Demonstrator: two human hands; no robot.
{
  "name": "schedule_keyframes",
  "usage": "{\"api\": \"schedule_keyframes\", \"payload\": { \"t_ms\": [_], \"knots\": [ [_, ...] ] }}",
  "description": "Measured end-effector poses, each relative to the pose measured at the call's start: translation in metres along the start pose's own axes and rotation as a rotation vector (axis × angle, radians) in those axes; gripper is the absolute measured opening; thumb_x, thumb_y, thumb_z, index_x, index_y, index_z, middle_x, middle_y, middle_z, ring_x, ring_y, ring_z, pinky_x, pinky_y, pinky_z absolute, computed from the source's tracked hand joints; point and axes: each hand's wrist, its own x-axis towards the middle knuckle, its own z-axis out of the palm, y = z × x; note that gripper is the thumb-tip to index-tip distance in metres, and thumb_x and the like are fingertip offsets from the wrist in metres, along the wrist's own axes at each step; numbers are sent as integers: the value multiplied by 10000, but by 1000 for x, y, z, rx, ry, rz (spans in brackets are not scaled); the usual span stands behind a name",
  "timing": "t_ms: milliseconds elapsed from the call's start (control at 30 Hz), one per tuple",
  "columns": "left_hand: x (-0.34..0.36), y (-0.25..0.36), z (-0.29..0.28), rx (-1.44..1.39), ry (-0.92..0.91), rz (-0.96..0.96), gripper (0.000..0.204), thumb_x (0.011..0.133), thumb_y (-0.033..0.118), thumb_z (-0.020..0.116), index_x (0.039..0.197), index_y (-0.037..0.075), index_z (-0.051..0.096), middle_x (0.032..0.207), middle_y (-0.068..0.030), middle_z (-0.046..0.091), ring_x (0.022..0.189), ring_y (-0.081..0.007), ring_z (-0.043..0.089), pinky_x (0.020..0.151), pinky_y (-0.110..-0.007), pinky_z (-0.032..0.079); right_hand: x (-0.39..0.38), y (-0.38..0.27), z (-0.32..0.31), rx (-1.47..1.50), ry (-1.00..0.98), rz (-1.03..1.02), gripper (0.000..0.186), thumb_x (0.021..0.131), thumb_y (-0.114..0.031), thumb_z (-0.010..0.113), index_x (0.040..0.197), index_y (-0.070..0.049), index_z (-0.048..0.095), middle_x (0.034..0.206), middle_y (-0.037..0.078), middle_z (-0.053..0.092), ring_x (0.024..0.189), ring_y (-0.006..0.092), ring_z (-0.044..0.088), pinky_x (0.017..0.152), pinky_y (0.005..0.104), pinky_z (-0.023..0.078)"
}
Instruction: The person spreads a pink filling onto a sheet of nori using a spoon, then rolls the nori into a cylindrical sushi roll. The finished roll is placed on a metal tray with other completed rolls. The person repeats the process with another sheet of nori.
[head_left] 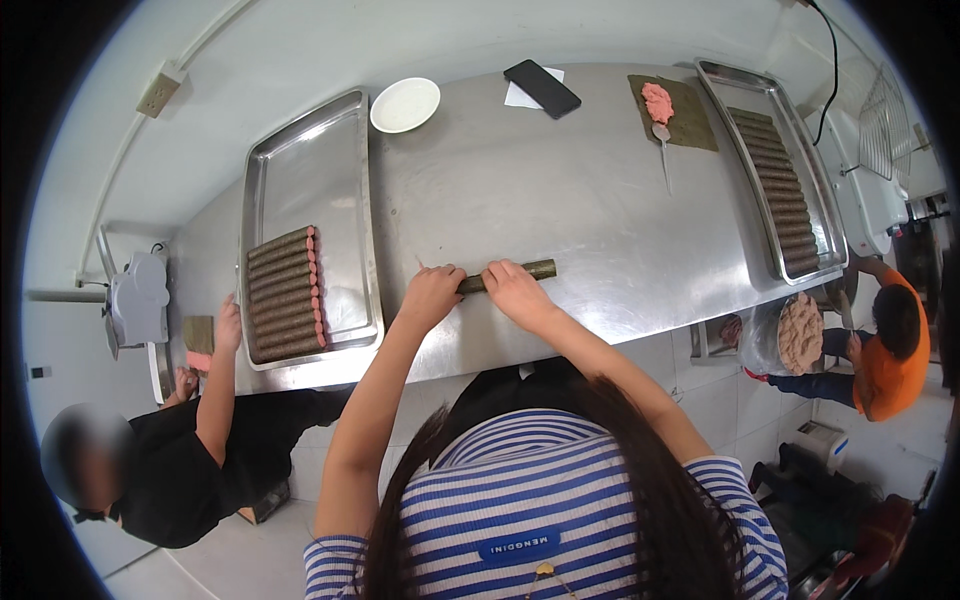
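Note:
Near the front edge of the steel table, a dark green seaweed roll [542,269] lies crosswise under both my hands. My left hand [434,295] is closed over its left end, fingers bent down onto it. Just beside it, my right hand [513,286] grips the roll further along, and the right end sticks out past that hand. A short stretch of the roll shows between the two hands. Whether any filling is inside is hidden. To my left, a steel tray [367,230] holds several finished seaweed rolls [285,297] with pink ends.
A white bowl [405,105] and a black phone [543,88] on paper stand at the back. On the right are a seaweed sheet [690,115] with pink paste [657,102], a spoon [664,150] and another tray [745,185] of rolls. One person [180,470] works at left, another [890,345] at right.

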Motion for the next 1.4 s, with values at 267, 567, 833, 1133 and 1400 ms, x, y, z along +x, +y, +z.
{"api": "schedule_keyframes", "payload": {
  "t_ms": [267, 567, 833, 1133, 1400],
  "knots": [
    [4, -2, -5, -45, -42, -20, 278, 743, 162, 718, 998, 92, 630, 933, -60, 646, 893, -271, 629, 800, -394, 499, -34, 45, -13, 42, -60, 139, 154, 762, -80, 541, 896, -21, 587, 909, 91, 541, 924, 224, 539, 826, 322, 472],
    [10, 16, -7, 15, -31, -24, 330, 734, 156, 729, 1038, 95, 617, 1002, -68, 616, 950, -284, 606, 835, -400, 487, -58, 119, -44, 441, 31, 334, 404, 697, -141, 697, 1062, 5, 599, 1076, 165, 569, 1069, 333, 532, 936, 419, 433],
    [41, 64, 0, -70, 40, 11, 329, 719, 186, 747, 1004, 89, 617, 944, -67, 601, 911, -259, 607, 786, -386, 481, -46, 315, -62, 87, 295, 1176, 399, 784, -238, 689, 1087, 9, 608, 1085, 201, 581, 1035, 371, 557, 899, 459, 454],
    [52, 87, 4, -146, 68, -37, 308, 754, 203, 724, 1036, 111, 638, 974, -65, 616, 890, -287, 613, 770, -402, 502, -38, 338, -42, 121, 279, 1177, 211, 809, -154, 623, 971, -18, 629, 961, 184, 641, 931, 361, 606, 832, 438, 474],
    [57, 96, 22, -213, 182, -11, 301, 767, 220, 712, 1039, 110, 651, 961, -51, 613, 880, -263, 609, 754, -388, 510, -59, 165, -116, 462, -373, 673, 184, 731, -116, 562, 843, -82, 705, 821, 184, 666, 825, 363, 648, 714, 433, 515]
  ]
}}
